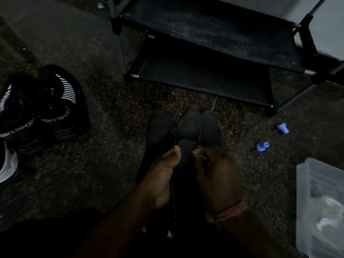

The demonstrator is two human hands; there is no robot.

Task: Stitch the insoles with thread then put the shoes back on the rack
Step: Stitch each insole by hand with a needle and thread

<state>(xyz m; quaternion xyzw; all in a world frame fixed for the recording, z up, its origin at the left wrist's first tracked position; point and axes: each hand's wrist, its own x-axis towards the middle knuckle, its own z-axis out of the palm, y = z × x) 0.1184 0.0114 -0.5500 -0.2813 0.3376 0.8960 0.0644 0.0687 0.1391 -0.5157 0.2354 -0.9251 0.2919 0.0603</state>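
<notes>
1. Head view: the torn insole [197, 127] is held above the floor by the left hand [162, 175], thumb curled over it; the right hand [217, 174] pinches at the tear.
2. Risk: in the dim light, the dark thread [174, 205] may be misplaced, and a stitch could miss the edge.

Shoes [44, 107] read "SPORT" (white, repeated).

Very dim and grainy throughout; faint light falls from the upper right, beyond the hands. Dark things merge into shadow, edges bow with wide-angle distortion.
</notes>
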